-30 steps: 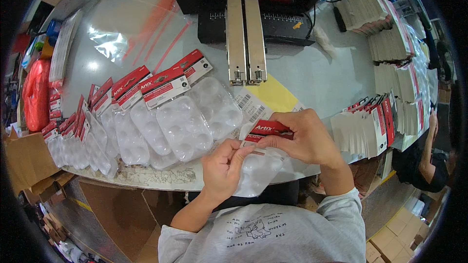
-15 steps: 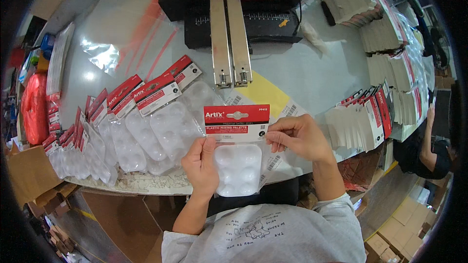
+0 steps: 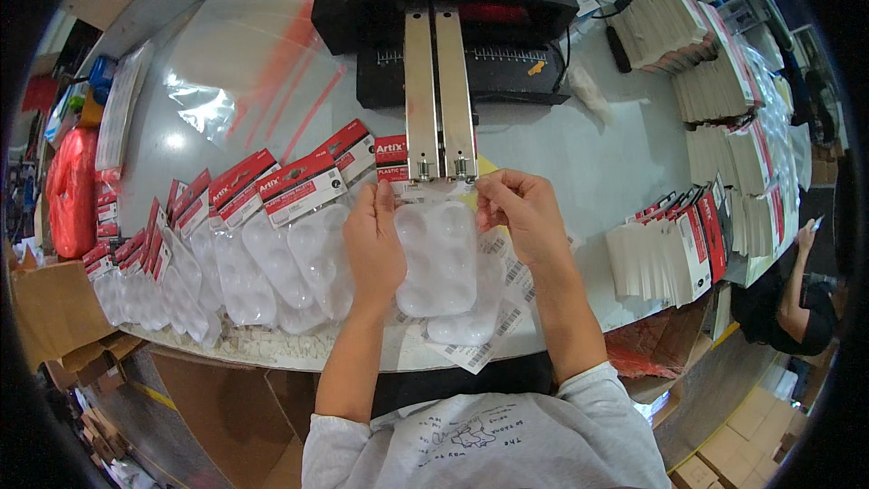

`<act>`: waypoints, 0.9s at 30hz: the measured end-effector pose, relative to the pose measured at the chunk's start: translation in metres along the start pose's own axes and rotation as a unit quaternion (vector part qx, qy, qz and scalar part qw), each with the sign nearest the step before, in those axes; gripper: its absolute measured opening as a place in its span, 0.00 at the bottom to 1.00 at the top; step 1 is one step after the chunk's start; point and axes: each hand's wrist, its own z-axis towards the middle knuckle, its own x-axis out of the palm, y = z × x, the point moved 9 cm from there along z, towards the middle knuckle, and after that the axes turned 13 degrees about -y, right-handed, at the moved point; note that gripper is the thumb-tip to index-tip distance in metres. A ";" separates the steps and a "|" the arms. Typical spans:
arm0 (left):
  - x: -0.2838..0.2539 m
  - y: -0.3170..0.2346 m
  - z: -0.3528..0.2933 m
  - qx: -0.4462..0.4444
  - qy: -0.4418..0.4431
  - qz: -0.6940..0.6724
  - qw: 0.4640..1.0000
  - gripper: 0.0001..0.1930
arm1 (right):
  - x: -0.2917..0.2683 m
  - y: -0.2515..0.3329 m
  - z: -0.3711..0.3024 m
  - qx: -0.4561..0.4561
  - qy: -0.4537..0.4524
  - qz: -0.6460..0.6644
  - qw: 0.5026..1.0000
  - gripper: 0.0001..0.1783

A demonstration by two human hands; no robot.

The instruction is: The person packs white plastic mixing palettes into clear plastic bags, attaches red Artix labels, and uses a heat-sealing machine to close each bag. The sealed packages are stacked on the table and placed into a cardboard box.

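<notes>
A bagged white paint palette (image 3: 436,258) with a red and white header card (image 3: 391,150) lies between my hands. Its card is partly hidden beneath the two metal arms (image 3: 441,95) of a black bench machine (image 3: 453,0). Closed around the left edge of the package, just below the card, is my left hand (image 3: 373,240). My right hand (image 3: 527,213) pinches its upper right corner near the tip of the right arm. Under the held package, another white palette (image 3: 466,321) rests on sheets of barcode labels (image 3: 516,303).
Several carded palettes (image 3: 244,272) overlap along the table's left front. Behind them lie clear bags (image 3: 226,63) with red strips. Stacked header cards (image 3: 715,81) line the right side, with a loose row of cards (image 3: 656,254) nearer. Another person's arm (image 3: 795,281) shows at far right.
Both hands have pushed the package forward, away from my body. Its header card has gone under the machine's metal arms. A second palette now shows below it.
</notes>
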 end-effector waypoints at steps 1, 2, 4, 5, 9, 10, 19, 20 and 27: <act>-0.003 0.003 0.003 0.005 -0.017 0.023 1.000 0.17 | 0.003 0.005 0.003 -0.034 0.023 0.022 0.999 0.09; -0.003 0.007 0.006 0.012 -0.020 0.034 0.999 0.18 | -0.002 -0.002 0.008 -0.011 0.000 -0.001 1.000 0.09; -0.002 0.016 0.003 0.014 -0.021 0.040 0.999 0.18 | 0.002 -0.004 0.011 -0.013 0.038 0.021 0.999 0.09; -0.001 0.021 0.002 0.015 -0.022 0.033 0.999 0.18 | -0.001 -0.009 0.014 -0.002 0.016 0.005 1.000 0.09; -0.003 0.017 -0.001 0.027 0.014 -0.012 0.999 0.17 | -0.005 0.023 -0.004 -0.093 -0.005 -0.098 0.991 0.09; -0.020 0.010 0.001 0.055 -0.011 0.101 0.993 0.16 | -0.007 0.040 -0.017 -0.136 -0.007 -0.139 0.981 0.09; -0.069 -0.039 -0.028 0.220 -0.037 0.443 0.868 0.25 | -0.233 0.140 -0.085 -0.233 -0.265 -0.490 0.797 0.42; -0.033 -0.027 -0.048 0.239 0.029 0.417 0.876 0.21 | -0.238 0.141 -0.087 -0.282 -0.248 -0.476 0.795 0.42; 0.025 -0.002 -0.074 0.249 0.051 0.231 0.939 0.11 | -0.242 0.146 -0.088 -0.265 -0.324 -0.472 0.776 0.30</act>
